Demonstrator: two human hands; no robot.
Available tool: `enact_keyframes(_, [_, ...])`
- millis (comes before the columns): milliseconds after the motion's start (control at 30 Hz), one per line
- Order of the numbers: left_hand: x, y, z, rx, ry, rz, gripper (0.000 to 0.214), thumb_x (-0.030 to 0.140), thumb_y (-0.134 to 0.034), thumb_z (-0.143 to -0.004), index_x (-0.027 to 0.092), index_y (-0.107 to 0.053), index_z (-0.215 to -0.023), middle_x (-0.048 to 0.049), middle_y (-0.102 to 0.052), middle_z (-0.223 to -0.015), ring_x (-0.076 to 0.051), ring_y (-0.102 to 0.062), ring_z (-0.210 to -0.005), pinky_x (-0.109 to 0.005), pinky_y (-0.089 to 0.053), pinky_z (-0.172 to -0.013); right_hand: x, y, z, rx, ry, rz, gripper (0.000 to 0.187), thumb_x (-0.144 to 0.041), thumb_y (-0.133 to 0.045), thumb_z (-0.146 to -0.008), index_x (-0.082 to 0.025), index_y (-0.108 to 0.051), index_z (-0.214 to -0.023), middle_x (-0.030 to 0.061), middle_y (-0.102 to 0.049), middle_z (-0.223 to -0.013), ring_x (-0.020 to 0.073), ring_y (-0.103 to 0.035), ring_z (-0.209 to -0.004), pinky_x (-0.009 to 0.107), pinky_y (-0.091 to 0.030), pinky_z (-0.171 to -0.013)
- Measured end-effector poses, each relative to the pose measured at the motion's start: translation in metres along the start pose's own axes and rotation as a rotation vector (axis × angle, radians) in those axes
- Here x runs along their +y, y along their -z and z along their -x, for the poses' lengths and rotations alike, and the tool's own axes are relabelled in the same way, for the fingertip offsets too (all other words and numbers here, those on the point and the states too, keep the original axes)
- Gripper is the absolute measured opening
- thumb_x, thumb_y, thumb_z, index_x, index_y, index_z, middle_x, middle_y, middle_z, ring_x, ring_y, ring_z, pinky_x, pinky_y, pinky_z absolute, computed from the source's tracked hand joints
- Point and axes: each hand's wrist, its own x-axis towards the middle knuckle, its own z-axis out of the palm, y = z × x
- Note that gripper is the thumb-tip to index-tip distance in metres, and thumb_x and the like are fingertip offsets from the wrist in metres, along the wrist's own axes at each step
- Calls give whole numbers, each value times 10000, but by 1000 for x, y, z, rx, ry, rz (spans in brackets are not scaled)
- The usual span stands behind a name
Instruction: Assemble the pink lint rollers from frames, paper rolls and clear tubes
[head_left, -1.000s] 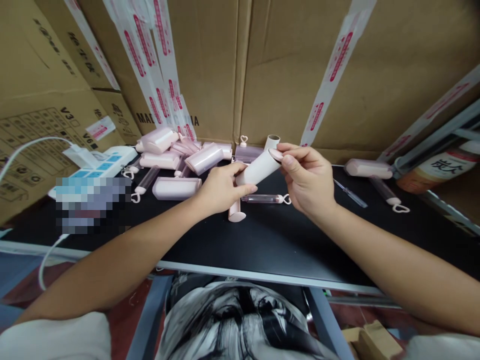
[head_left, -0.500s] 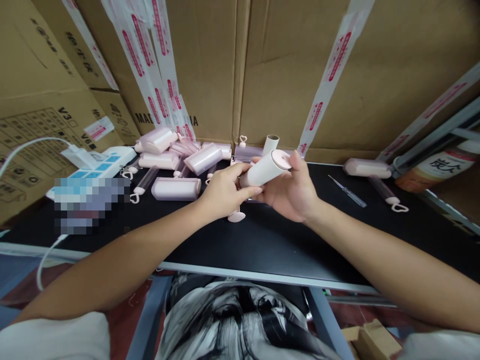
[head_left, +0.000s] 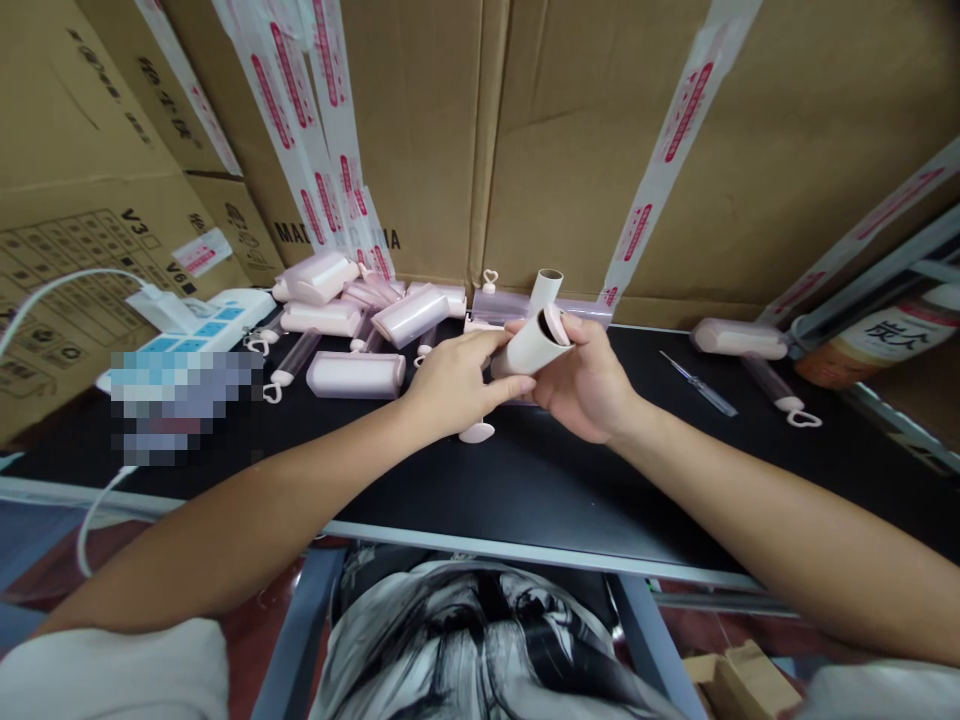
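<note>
Hands (head_left: pixel 455 382) (head_left: pixel 592 385) on white roll (head_left: pixel 523 352), pink end cap (head_left: pixel 555 325) — tilted

White hollow tube (head_left: pixel 525 350): lower end was hidden by the bare left hand (head_left: pixel 457 385).
Bare right hand (head_left: pixel 585 380): fingers were partly hidden behind the tube.
Bluish-grey pixelated object (head_left: pixel 180 400): left of the tube, was unidentifiable.
Orange-and-white bottle (head_left: pixel 862 345): right of the tube, was cut off.

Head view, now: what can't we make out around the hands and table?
All in the head view:
- Held white roll: left end, covered by the left hand.
- Right hand: parts of its fingers, hidden behind the roll.
- Item by the power strip: masked by pixel blocks.
- Bottle: top end, cut off by the right edge.
</note>
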Motion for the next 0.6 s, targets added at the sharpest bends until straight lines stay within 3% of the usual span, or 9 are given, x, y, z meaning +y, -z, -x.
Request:
enact_keyframes(133, [-4, 6, -1, 172, -325, -42, 702, 509, -691, -956, 184, -500, -1549, -193, -574, -1544, -313, -607, -1363, -479, -533, -1106, 1, 1, 1, 24, -48, 39, 407, -612, -584, -908, -273, -700, -1101, 53, -762, -1019, 285, -693, -1002, 446, -577, -842])
enact_keyframes(200, [-7, 7, -3, 216, -486, -89, 595, 452, -635, -1007, 201, -521, -1535, -176, -599, -1536, -291, -576, -1421, -479, -490, -1169, 4, 1, 1, 39, -85, 71, 417, -631, -575, -920, -274, -695, -1099, 47, -759, -1037, 279, -686, -1004, 453, -573, -862])
enact_keyframes(267, [-10, 6, -5, 245, -558, -130, 493, 392, -613, -1028, 214, -576, -1486, -144, -678, -1456, -265, -637, -1361, -463, -512, -1148, 7, 0, 2, 31, -98, 81, 453, -674, -562, -920, -273, -691, -1085, 49, -756, -1057, 277, -680, -996, 452, -569, -859])
enact_keyframes(367, [-13, 2, -6, 276, -565, -159, 400, 353, -600, -1037, 212, -645, -1409, -113, -736, -1379, -246, -694, -1288, -446, -553, -1103, 10, -5, 5, 0, -100, 79, 452, -681, -564, -913, -274, -682, -1071, 49, -748, -1056, 271, -669, -972, 434, -562, -832])
enact_keyframes(467, [-13, -1, -4, 270, -542, -166, 430, 374, -612, -1027, 176, -646, -1407, -131, -732, -1382, -254, -691, -1297, -442, -548, -1124, 4, -5, 3, 46, -100, 98, 359, -575, -606, -865, -269, -658, -1044, 40, -731, -991, 261, -650, -919, 410, -553, -788])
enact_keyframes(600, [-12, -1, 0, 226, -381, -150, 616, 444, -637, -994, 156, -533, -1528, -165, -678, -1451, -286, -669, -1314, -474, -542, -1136, -22, 25, -14, 218, -39, 219, 361, -509, -602, -789, -266, -636, -1055, 41, -697, -924, 260, -621, -857, 393, -539, -722])
